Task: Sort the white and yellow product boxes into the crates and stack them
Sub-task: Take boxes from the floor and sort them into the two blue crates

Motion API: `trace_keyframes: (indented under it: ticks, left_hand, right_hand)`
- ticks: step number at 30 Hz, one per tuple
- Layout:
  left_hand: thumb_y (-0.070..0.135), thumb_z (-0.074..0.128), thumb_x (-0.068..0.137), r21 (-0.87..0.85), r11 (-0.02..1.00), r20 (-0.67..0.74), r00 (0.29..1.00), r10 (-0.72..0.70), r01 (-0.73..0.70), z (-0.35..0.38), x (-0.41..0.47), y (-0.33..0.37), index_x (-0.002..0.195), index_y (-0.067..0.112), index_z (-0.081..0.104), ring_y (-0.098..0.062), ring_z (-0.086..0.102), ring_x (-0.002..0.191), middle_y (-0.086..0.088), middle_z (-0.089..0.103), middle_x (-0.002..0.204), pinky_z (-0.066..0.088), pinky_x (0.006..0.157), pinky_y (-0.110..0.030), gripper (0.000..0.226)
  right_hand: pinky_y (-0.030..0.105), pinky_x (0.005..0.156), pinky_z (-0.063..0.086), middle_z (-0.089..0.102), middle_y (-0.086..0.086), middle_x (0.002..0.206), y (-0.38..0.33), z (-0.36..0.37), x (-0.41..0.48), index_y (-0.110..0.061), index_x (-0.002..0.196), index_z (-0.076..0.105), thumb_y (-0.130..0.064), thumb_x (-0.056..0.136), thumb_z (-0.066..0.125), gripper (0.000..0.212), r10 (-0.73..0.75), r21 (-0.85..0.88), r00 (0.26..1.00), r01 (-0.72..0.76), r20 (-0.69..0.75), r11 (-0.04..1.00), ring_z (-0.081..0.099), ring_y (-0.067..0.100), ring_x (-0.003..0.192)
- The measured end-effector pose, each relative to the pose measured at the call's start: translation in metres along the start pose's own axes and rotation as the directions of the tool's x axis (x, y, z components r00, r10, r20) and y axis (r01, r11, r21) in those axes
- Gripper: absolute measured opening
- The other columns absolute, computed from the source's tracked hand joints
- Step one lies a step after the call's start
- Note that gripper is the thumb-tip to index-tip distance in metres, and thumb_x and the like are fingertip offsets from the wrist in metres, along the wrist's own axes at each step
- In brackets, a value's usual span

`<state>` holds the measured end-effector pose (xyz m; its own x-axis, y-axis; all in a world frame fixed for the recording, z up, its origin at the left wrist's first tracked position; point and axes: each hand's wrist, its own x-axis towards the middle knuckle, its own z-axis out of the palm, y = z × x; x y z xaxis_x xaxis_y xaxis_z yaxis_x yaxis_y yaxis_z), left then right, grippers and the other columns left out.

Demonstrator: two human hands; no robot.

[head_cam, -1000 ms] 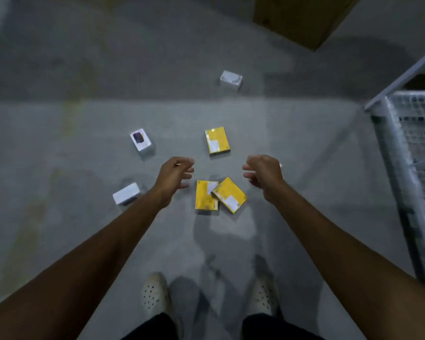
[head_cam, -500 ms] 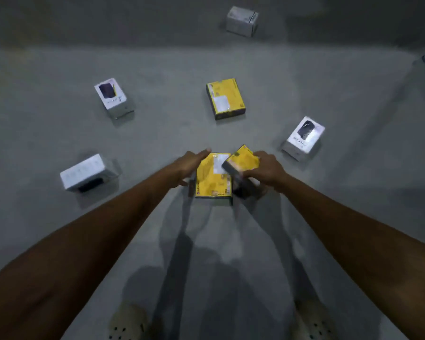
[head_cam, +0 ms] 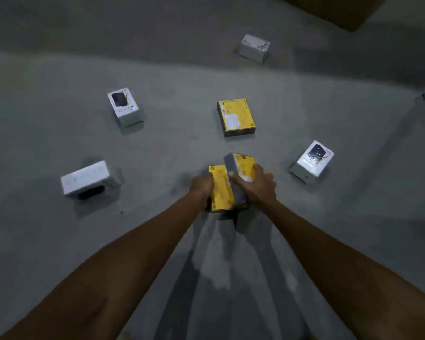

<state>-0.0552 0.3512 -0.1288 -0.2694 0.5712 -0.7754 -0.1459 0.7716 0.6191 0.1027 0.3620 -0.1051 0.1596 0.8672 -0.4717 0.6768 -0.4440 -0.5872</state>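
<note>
Low over the floor, mid-pickup of the yellows. Left grip looks curled round the flat yellow box, though its fingers are mostly hidden. Right grip holds the tilted yellow box, which overlaps the first. Third yellow box sits just beyond. White boxes lie scattered, well apart. No crate in view. Next: lift both, locate it.

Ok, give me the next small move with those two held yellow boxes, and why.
Probably lay the tilted box flat onto the flat box: the right hand grips the tilted one, the left hand grips the flat one, and they overlap, so squaring them makes one stack.
</note>
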Motion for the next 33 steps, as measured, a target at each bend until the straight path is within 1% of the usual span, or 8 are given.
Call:
trace_keyframes:
  ticks: [3, 6, 9, 14, 18, 23, 27, 33]
  left_hand:
    - [0.066, 0.054, 0.061, 0.023, 1.000, 0.025, 1.000, -0.005, 0.004, 0.005, 0.061, -0.026, 0.103, 0.013, 0.073, -0.035, 0.071, 0.094, -0.013, 0.073, 0.107, 0.055, 0.087, -0.047, 0.070]
    - [0.075, 0.052, 0.058, -0.002, 1.000, -0.012, 1.000, -0.019, 0.019, 0.008, 0.108, -0.048, 0.100, 0.017, 0.074, -0.035, 0.072, 0.086, -0.010, 0.075, 0.100, 0.057, 0.082, -0.055, 0.074]
    - [0.069, 0.047, 0.072, -0.022, 1.000, -0.016, 1.000, -0.016, 0.015, 0.003, 0.040, -0.017, 0.100, 0.016, 0.073, -0.034, 0.072, 0.086, -0.011, 0.074, 0.096, 0.057, 0.082, -0.053, 0.066]
    - [0.076, 0.038, 0.078, -0.001, 1.000, -0.002, 1.000, 0.027, -0.027, -0.001, 0.006, 0.000, 0.106, 0.019, 0.073, -0.030, 0.071, 0.088, -0.009, 0.074, 0.102, 0.058, 0.086, -0.042, 0.072]
    - [0.072, 0.040, 0.090, -0.019, 1.000, 0.138, 0.990, -0.010, 0.013, -0.010, -0.001, 0.016, 0.112, 0.019, 0.069, -0.026, 0.070, 0.086, -0.007, 0.073, 0.106, 0.056, 0.079, -0.037, 0.065]
    - [0.088, 0.055, 0.065, -0.053, 0.999, 0.175, 0.984, 0.017, -0.008, -0.034, 0.019, 0.020, 0.112, 0.019, 0.072, -0.030, 0.074, 0.089, -0.009, 0.076, 0.102, 0.058, 0.086, -0.047, 0.085]
    - [0.101, 0.055, 0.039, -0.109, 0.985, 0.006, 0.991, 0.137, -0.136, -0.072, 0.054, 0.022, 0.126, 0.013, 0.061, -0.028, 0.072, 0.096, -0.012, 0.070, 0.117, 0.057, 0.089, -0.048, 0.124]
    - [0.057, 0.041, 0.095, -0.074, 0.923, -0.240, 0.905, 0.352, -0.379, -0.155, -0.004, 0.061, 0.087, 0.015, 0.068, -0.028, 0.069, 0.081, -0.011, 0.073, 0.089, 0.054, 0.074, -0.036, 0.050]
  right_hand:
    - [0.054, 0.105, 0.036, 0.035, 0.014, 0.140, -0.005, 0.017, -0.004, -0.033, 0.151, 0.019, -0.091, 0.063, 0.054, 0.111, -0.048, -0.085, 0.998, 0.043, -0.050, 0.995, 0.034, 0.037, 0.134]
    - [0.051, 0.104, 0.040, 0.034, 0.016, 0.143, -0.009, 0.021, 0.007, -0.029, 0.154, 0.012, -0.085, 0.060, 0.066, 0.122, -0.049, -0.046, 0.999, 0.048, -0.022, 0.998, 0.042, 0.040, 0.131]
    - [0.049, 0.105, 0.042, 0.035, 0.018, 0.148, -0.015, 0.019, 0.016, -0.019, 0.156, 0.010, -0.074, 0.060, 0.078, 0.130, -0.008, -0.027, 1.000, 0.009, 0.027, 1.000, 0.045, 0.038, 0.132]
    - [0.040, 0.091, 0.051, 0.060, 0.001, 0.115, -0.021, 0.019, 0.025, -0.015, 0.129, 0.042, -0.048, 0.064, 0.088, 0.087, -0.053, 0.044, 0.995, 0.049, 0.082, 0.998, 0.060, 0.025, 0.108]
    - [0.042, 0.087, 0.056, 0.067, -0.001, 0.112, -0.015, 0.020, 0.036, -0.017, 0.120, 0.056, -0.049, 0.048, 0.093, 0.087, -0.007, 0.205, 0.988, -0.025, 0.153, 0.978, 0.066, 0.020, 0.100]
    - [0.032, 0.064, 0.059, 0.075, 0.010, 0.105, -0.025, 0.023, 0.030, -0.008, 0.112, 0.068, -0.031, 0.065, 0.092, 0.057, 0.000, 0.510, 0.952, -0.164, 0.307, 0.844, 0.074, 0.023, 0.086]
    - [0.034, 0.063, 0.059, 0.076, 0.012, 0.102, -0.057, 0.040, 0.021, -0.004, 0.116, 0.068, -0.026, 0.073, 0.086, 0.052, -0.109, 0.646, 0.930, -0.156, 0.350, 0.747, 0.075, 0.028, 0.086]
    - [0.066, 0.087, 0.051, 0.073, 0.008, 0.116, -0.111, 0.086, 0.003, -0.021, 0.127, 0.062, -0.028, 0.084, 0.075, 0.045, -0.237, 0.738, 0.812, -0.309, 0.533, 0.600, 0.070, 0.035, 0.105]
